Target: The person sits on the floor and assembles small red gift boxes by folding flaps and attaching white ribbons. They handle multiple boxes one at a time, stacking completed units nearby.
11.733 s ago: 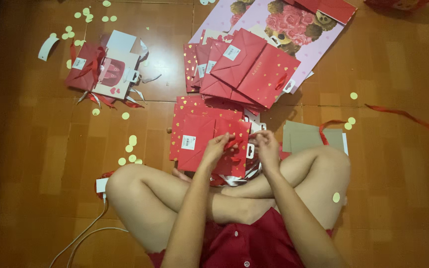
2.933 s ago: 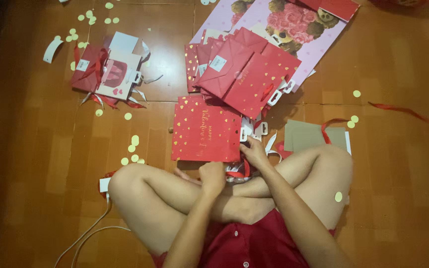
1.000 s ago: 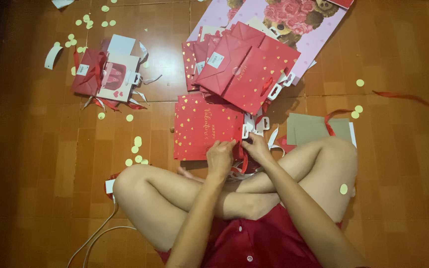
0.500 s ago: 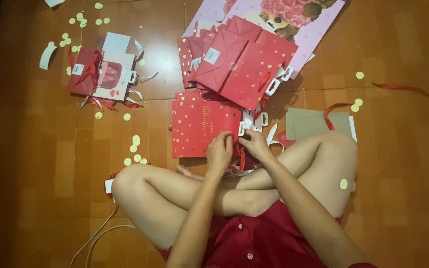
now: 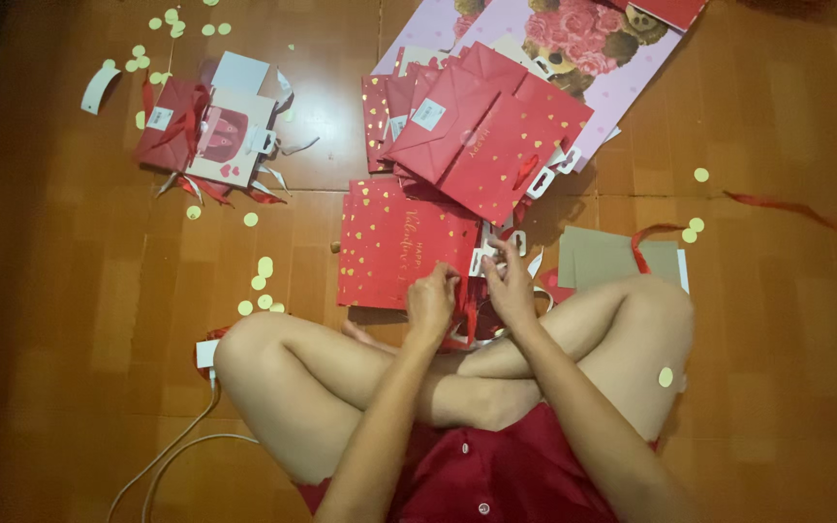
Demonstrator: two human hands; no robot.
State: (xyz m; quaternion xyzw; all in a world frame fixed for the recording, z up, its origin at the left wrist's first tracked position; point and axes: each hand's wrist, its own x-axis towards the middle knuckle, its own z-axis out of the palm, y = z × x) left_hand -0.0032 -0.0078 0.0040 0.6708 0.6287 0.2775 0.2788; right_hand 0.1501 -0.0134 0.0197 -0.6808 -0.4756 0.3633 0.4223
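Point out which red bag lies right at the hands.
The flat red bag with gold hearts, lying alone just ahead of the crossed legs. Both hands work at its right edge; the other red bags sit farther off, stacked at top centre and bunched top left.

Red buttoned garment, small pale buttons down the front, bare arms, bare legs

What the left hand (image 5: 431,302) and right hand (image 5: 511,286) pinched between them stayed hidden behind the fingers. The pink floral bag (image 5: 583,58) was cut off by the top edge. The lower bags of the red bag pile (image 5: 477,136) lay covered by the upper ones. The white cable (image 5: 171,455) ran off the bottom edge.
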